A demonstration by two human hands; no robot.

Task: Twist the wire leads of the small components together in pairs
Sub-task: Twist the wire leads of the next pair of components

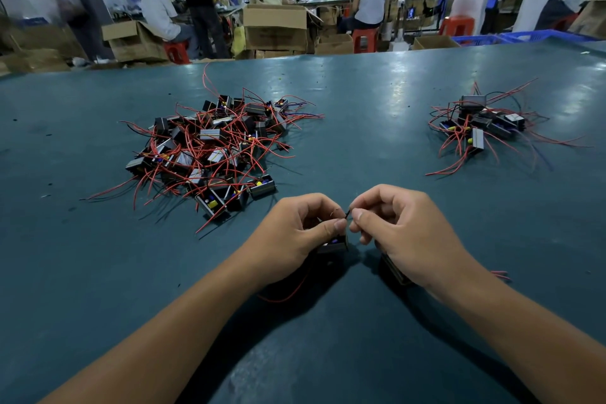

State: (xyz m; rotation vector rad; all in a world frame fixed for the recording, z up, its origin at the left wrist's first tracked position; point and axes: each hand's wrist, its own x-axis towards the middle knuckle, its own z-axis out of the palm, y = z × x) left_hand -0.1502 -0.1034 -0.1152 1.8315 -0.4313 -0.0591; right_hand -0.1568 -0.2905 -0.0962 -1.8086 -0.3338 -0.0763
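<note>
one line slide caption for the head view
Left hand and right hand pinch thin wire leads together between two component piles.

A large pile of components (210, 151) with straggling red wires blocks the counter (360, 102) ahead-left; a smaller pile (482, 128) blocks ahead-right. Between them a wide bare lane runs forward to the far edge.

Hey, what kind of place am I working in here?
Most likely a small electronics assembly workshop: piles of wired parts lie on a big green table, and behind it people sit on red stools among open cardboard boxes.
</note>
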